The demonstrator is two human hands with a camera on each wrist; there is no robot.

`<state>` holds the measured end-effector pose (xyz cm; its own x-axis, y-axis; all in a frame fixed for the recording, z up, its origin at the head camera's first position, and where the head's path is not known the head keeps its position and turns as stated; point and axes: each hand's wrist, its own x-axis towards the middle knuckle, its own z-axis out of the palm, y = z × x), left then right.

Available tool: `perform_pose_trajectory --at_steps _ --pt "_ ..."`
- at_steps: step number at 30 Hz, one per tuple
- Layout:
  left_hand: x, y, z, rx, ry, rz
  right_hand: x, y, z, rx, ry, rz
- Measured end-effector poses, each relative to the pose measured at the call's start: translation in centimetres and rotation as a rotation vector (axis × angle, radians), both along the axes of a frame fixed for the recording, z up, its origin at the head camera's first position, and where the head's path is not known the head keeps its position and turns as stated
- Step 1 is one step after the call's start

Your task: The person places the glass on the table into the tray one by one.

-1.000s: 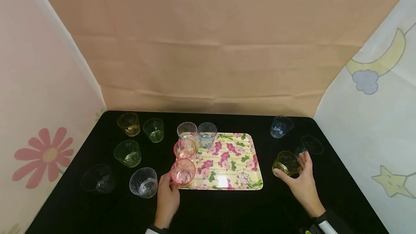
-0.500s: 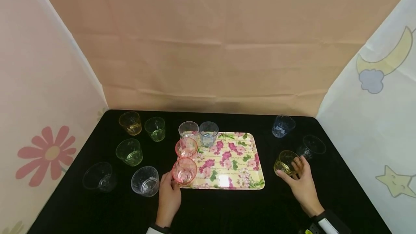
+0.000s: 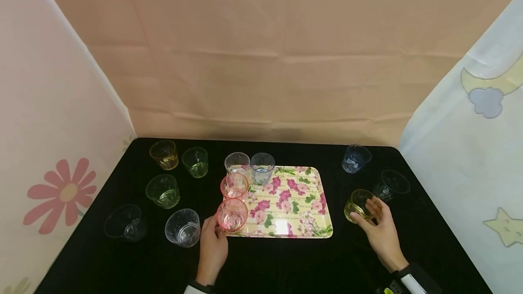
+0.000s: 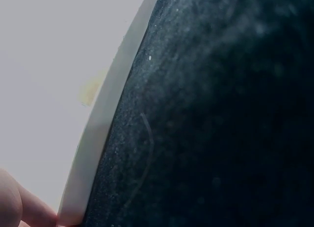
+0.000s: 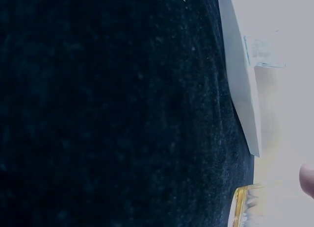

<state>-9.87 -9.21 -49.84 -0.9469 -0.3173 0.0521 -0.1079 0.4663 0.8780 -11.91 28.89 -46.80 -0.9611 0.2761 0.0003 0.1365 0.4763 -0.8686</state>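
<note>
In the head view my right hand grips a yellow glass right of the tray, thumb at the near side, fingers round the right. The right wrist view catches a thumb tip and the glass's yellow base low at the right. My left hand is at the near left corner of a flowered tray, right beside a pink glass. Its fingertips meet the tray's pale edge in the left wrist view; whether they pinch it, I cannot tell.
On the tray's left side stand a second pink glass, a clear glass and a pale blue one. Several glasses, including a green one, stand at left. A blue glass and a clear one stand at right.
The fingers and thumb of my right hand have drawn in round the yellow glass. My left hand and the other glasses stay put; the view has shifted slightly.
</note>
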Motion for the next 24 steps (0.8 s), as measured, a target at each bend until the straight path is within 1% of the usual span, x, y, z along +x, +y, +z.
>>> perform_pose_trajectory --at_steps 7,12,18,24 --pt "0.0 0.1 0.1 -0.008 0.003 0.001 -0.1 -0.1 0.3 0.007 -0.021 -0.008" --pt "0.0 0.1 -0.1 -0.007 0.015 -0.001 -0.4 -0.6 1.1 0.028 0.020 0.002" --pt "0.0 0.0 -0.2 -0.011 0.037 0.005 -0.9 -2.2 2.3 0.050 0.094 0.065" --pt "0.0 0.0 -0.1 0.005 0.023 -0.007 -1.7 -4.3 3.2 0.003 0.112 0.152"
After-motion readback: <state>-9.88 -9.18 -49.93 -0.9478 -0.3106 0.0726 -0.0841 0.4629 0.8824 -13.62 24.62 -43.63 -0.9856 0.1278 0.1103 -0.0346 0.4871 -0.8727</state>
